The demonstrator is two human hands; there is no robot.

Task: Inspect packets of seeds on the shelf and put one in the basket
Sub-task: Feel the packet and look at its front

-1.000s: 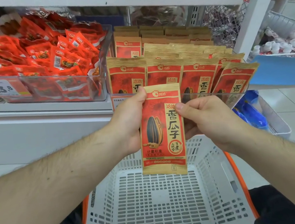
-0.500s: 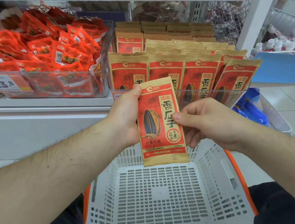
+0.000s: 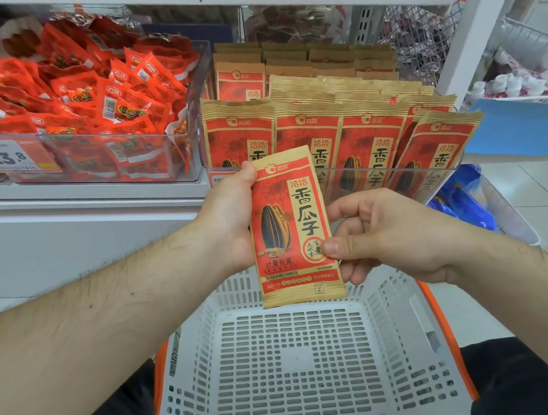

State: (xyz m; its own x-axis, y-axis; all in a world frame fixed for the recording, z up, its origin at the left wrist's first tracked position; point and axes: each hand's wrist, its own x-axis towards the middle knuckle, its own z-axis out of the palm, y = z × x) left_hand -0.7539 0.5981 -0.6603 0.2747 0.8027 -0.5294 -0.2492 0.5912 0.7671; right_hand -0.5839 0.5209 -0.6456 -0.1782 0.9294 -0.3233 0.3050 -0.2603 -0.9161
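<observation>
Seed packet (image 3: 292,229) hanging upright above white basket (image 3: 395,309), front of shelf (image 3: 85,199).
Left hand (image 3: 230,226) gripping packet's left edge, thumb on top corner.
Right hand (image 3: 383,235) pinching lower right edge, thumb on front.
Risk: slick film slipping out during release; packet, tilting, possibly landing outside basket rim.

Bright, even shop light falls from overhead, with soft, faint shadows inside the white basket (image 3: 306,369). Glare streaks the clear bin (image 3: 191,162) holding red snack packs (image 3: 107,100). Wide-angle distortion bends the shelf (image 3: 68,201) lines toward the picture's edges, where detail softens; the centre stays sharp.
</observation>
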